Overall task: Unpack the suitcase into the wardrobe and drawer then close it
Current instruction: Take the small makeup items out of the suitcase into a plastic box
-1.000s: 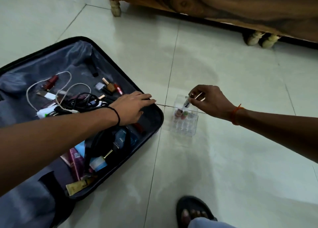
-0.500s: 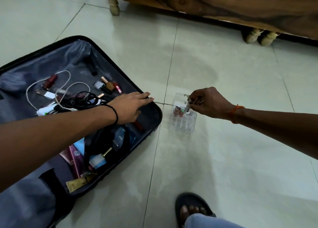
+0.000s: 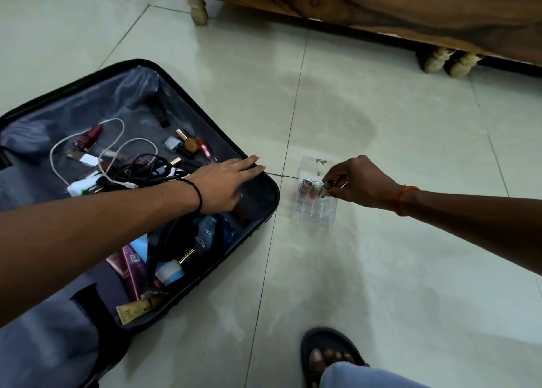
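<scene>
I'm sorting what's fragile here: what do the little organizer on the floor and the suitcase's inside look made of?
The organizer looks like clear hard plastic, probably acrylic: the tiles show through its glossy walls. The suitcase has a black, seemingly hard shell rim, and a grey lining that creases with a faint sheen, likely thin synthetic fabric.

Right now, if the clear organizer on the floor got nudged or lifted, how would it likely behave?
The clear organizer looks like thin rigid plastic, so probably light and stiff. On the glossy tiled floor it would likely slide rather than tip. The small bottles standing in its back slots may rattle or topple if it is lifted tilted; the right hand pinches one there.
</scene>
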